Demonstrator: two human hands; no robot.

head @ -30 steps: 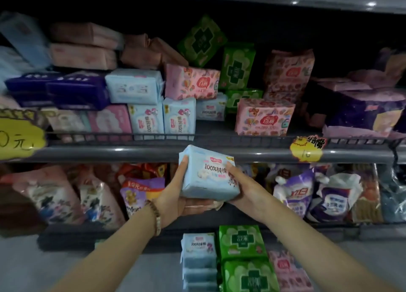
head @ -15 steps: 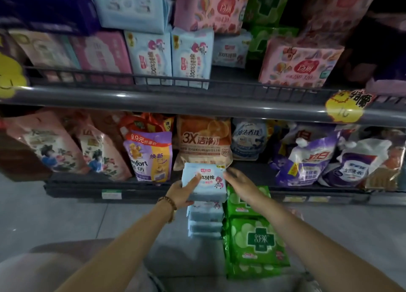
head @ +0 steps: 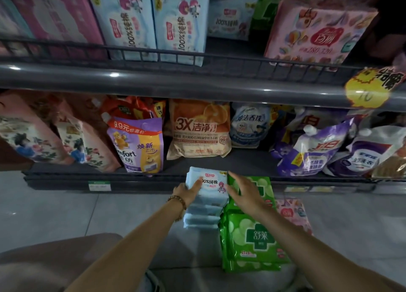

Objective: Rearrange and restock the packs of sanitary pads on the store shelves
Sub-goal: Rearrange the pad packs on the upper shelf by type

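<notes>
My left hand [head: 189,191] grips the top blue pack [head: 212,189], which lies on the blue stack [head: 202,219] on the floor [head: 87,214], just left of the green packs [head: 252,236]. My right hand [head: 243,193], fingers straight, presses its right edge. I should square it with the packs below so nothing leans.

Going off the top blue pack [head: 208,185]: the left hand [head: 189,191] gripping its left edge covered the first digit of the print, with the fingers tucked out of sight. The lower blue packs [head: 202,217] under it showed only their edges. Just right of it, the right hand [head: 243,195] hid a chunk of the green pack [head: 267,190], and the pink pack [head: 294,212] farther right sat mostly behind the forearm. Left of it, the price label [head: 99,185] was too blurry to read. Way above it, the upper-shelf packs [head: 123,17] got chopped off by the top edge.
</notes>
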